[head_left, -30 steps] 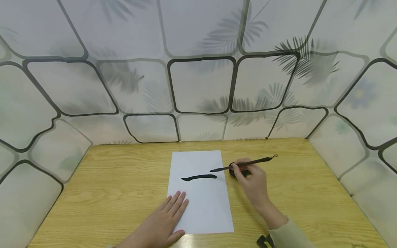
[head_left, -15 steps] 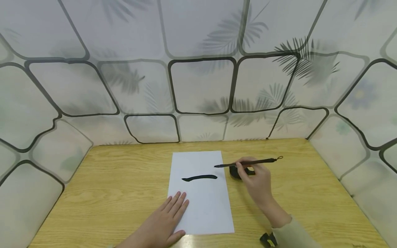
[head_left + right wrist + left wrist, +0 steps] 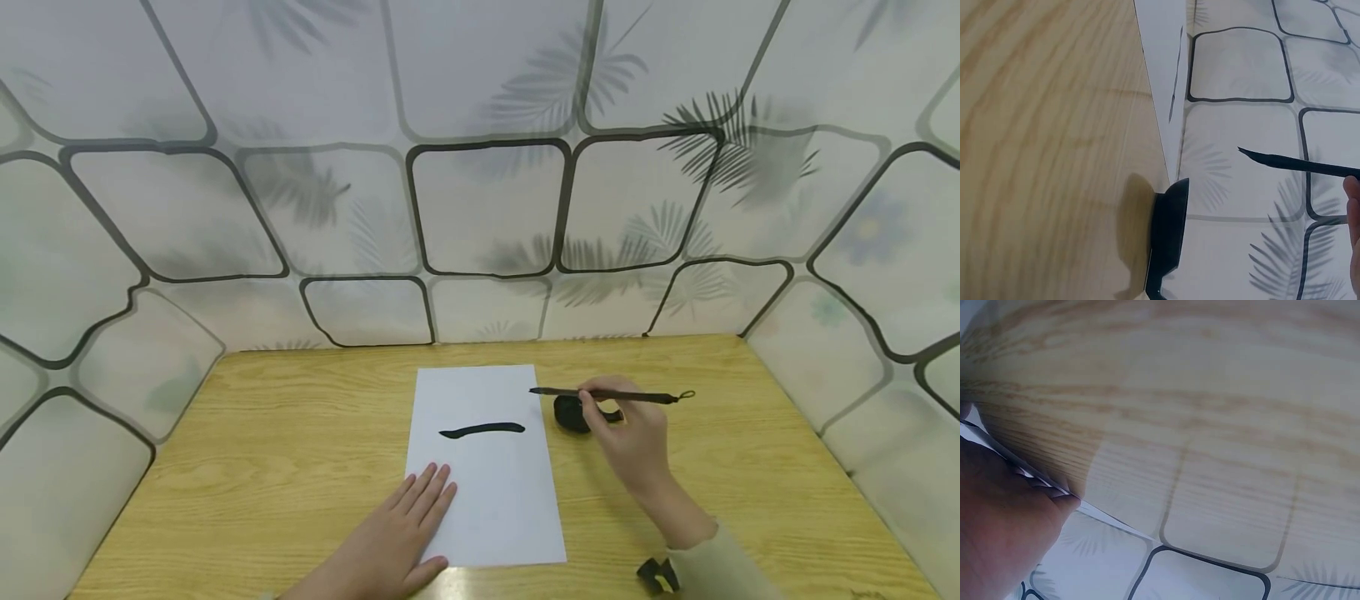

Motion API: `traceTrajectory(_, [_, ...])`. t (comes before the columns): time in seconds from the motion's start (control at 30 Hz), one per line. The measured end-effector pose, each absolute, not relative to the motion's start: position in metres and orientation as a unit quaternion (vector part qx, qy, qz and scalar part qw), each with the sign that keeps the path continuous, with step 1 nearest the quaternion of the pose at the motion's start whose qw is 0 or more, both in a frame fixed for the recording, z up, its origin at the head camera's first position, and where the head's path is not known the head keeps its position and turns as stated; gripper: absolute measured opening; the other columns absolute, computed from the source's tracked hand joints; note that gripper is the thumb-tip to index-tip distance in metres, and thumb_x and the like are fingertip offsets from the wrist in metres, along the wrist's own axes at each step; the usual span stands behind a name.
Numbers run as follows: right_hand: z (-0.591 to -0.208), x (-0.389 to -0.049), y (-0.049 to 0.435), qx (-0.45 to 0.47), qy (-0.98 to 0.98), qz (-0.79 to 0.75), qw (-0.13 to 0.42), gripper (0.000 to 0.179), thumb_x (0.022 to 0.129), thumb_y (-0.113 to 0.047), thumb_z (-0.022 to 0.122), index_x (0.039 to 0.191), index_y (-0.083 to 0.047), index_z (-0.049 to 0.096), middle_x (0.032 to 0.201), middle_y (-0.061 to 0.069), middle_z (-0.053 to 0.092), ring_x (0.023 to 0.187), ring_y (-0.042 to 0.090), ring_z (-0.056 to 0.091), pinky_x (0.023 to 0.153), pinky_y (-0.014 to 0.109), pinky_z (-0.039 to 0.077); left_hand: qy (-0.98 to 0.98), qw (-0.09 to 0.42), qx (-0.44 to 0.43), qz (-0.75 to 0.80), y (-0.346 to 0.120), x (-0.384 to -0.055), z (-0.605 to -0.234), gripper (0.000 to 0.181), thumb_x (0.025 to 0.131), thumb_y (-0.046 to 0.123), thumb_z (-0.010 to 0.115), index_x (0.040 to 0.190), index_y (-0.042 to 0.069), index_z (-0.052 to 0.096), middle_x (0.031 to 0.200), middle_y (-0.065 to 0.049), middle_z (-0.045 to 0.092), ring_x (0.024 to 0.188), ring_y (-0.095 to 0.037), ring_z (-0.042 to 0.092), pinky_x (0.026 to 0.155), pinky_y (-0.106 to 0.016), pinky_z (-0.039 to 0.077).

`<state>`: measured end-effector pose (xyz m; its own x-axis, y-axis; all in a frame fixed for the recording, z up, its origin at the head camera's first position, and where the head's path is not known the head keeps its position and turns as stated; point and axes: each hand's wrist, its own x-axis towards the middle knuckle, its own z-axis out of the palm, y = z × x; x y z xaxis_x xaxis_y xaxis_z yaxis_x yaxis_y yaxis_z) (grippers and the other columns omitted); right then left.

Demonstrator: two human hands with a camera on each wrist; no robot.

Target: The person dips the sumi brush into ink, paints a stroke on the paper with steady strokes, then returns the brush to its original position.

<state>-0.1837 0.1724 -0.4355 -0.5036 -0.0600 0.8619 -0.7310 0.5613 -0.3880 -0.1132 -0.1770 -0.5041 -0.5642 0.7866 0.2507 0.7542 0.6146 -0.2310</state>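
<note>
A writing brush [image 3: 622, 395] with a dark handle and a loop at its end is pinched in my right hand [image 3: 633, 433]. Its dark tip lies above the right edge of a white sheet of paper [image 3: 487, 508], and in the right wrist view the brush [image 3: 1297, 164] is clear of the table. One black, nearly level stroke [image 3: 483, 429] crosses the middle of the sheet. With fingers straight, my left hand [image 3: 390, 533] rests on the sheet's lower left part. Beneath the right hand stands a small black ink dish [image 3: 572, 414], partly hidden by the fingers; the right wrist view shows the dish [image 3: 1169, 228] from its side.
The wood-grained table [image 3: 285, 442] meets a patterned wall covering [image 3: 487, 208] at the back and both sides. A small black object [image 3: 657, 575] is by the right sleeve [image 3: 720, 567], at the near edge of view.
My right hand has moved to the right with the brush, whose tip has gone up and right, from near the stroke's end to the sheet's right edge. The left hand has stayed put.
</note>
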Motion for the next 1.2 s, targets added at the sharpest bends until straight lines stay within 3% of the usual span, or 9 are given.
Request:
traceTrajectory(0.2, [-0.430,-0.188,0.177,0.310,-0.723,0.404,0.467,0.026,0.104,-0.016,0.066,0.096,0.007,0.076,0.088,0.019,0.076,0.081,0.022,0.071,0.089,0.006,0.054,-0.884,0.161,-0.437,0.051,-0.177,-0.113,-0.504,0.076,0.108,0.060,0.044,0.156,0.001,0.049,0.163,-0.020,0.049,0.149,-0.034,0.052,0.130,-0.028,-0.022])
traceTrajectory(0.4, [-0.426,-0.189,0.182,0.322,-0.708,0.363,0.513,0.036,0.106,-0.021,0.064,0.091,0.009,0.076,0.085,0.021,0.076,0.076,0.028,0.071,0.088,0.007,0.055,-0.883,0.161,-0.438,0.052,-0.177,-0.114,-0.504,0.077,0.108,0.061,0.044,0.156,0.001,0.049,0.163,-0.021,0.049,0.149,-0.034,0.052,0.129,-0.028,-0.023])
traceTrajectory(0.53, [-0.422,-0.187,0.185,0.313,-0.716,0.319,0.536,0.037,0.107,-0.023,0.064,0.089,0.007,0.076,0.084,0.019,0.077,0.070,0.031,0.072,0.081,0.012,0.058,-0.883,0.164,-0.437,0.055,-0.177,-0.113,-0.504,0.077,0.108,0.061,0.044,0.155,0.001,0.049,0.162,-0.020,0.049,0.148,-0.034,0.053,0.128,-0.028,-0.024])
traceTrajectory(0.77, [-0.416,-0.191,0.185,0.329,-0.684,0.274,0.591,0.040,0.106,-0.023,0.065,0.080,0.006,0.076,0.077,0.019,0.076,0.062,0.033,0.070,0.057,0.038,0.056,-0.881,0.171,-0.437,0.056,-0.177,-0.113,-0.505,0.078,0.108,0.062,0.042,0.155,0.001,0.049,0.162,-0.020,0.050,0.147,-0.033,0.054,0.128,-0.029,-0.023])
traceTrajectory(0.93, [-0.409,-0.193,0.187,0.388,-0.640,0.232,0.621,0.035,0.104,-0.015,0.067,0.077,0.007,0.075,0.072,0.020,0.074,0.056,0.033,0.066,0.050,0.042,0.054,-0.881,0.172,-0.437,0.057,-0.178,-0.113,-0.506,0.077,0.108,0.062,0.043,0.155,0.001,0.049,0.162,-0.020,0.050,0.147,-0.033,0.054,0.130,-0.029,-0.023])
traceTrajectory(1.2, [-0.404,-0.188,0.193,0.425,-0.645,0.162,0.614,0.026,0.104,-0.008,0.063,0.083,0.002,0.074,0.075,0.017,0.075,0.056,0.029,0.066,0.047,0.039,0.053,-0.876,0.191,-0.439,0.059,-0.177,-0.115,-0.509,0.077,0.106,0.063,0.045,0.153,0.002,0.051,0.160,-0.018,0.053,0.145,-0.032,0.056,0.131,-0.030,-0.022])
